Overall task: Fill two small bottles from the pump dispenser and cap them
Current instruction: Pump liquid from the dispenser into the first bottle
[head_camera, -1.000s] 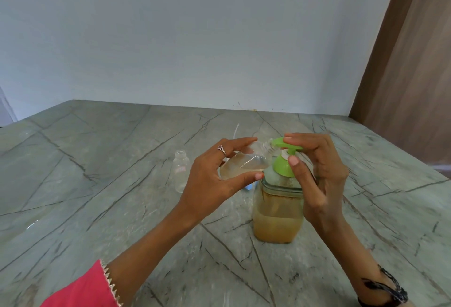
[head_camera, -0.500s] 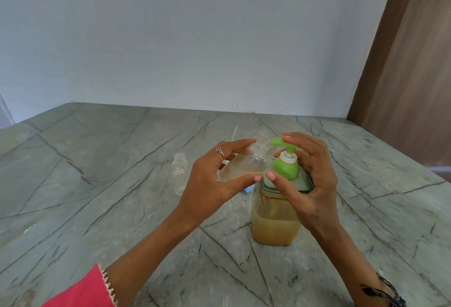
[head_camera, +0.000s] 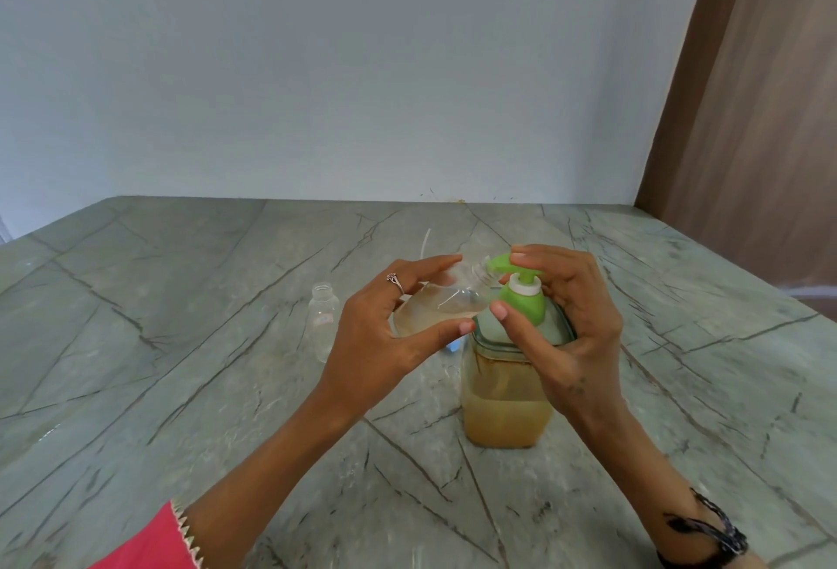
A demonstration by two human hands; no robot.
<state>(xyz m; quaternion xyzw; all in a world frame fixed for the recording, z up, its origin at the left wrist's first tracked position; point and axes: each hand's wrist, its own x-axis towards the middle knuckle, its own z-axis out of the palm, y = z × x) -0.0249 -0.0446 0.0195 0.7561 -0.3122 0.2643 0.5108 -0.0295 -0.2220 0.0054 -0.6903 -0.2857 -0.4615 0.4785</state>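
Where the green plastic pump head [head_camera: 521,285] tops the dispenser [head_camera: 505,401], its spout meets the open mouth of a small clear bottle [head_camera: 446,303] tilted nearly on its side. This bottle is smooth, transparent and round-shouldered, with a threaded neck, and is partly filled with pale amber liquid. The dispenser is a squarish clear jar with a pale green lid; a cloudy yellow-brown liquid fills roughly its lower half, and it stands on the tabletop [head_camera: 181,387].

The left hand [head_camera: 385,337] curls around the tilted bottle from the near side, fingers over the top and thumb underneath, holding it clear of the table; a ring sits on one finger. The right hand [head_camera: 570,319] wraps the pump from the right, fingertips resting on top of the pump head and thumb against the green collar in front.

Two small bottles are visible: the held one and a second, empty and uncapped bottle [head_camera: 324,319] standing upright on the table, left of the left hand. One dispenser is present. A small blue object [head_camera: 454,346], mostly hidden beneath the left hand, cannot be identified.

The tabletop is polished grey-green stone crossed by dark veins. A pink sleeve [head_camera: 154,546] with pale trim and a dark wristband [head_camera: 706,537] on the right wrist border the lower frame.
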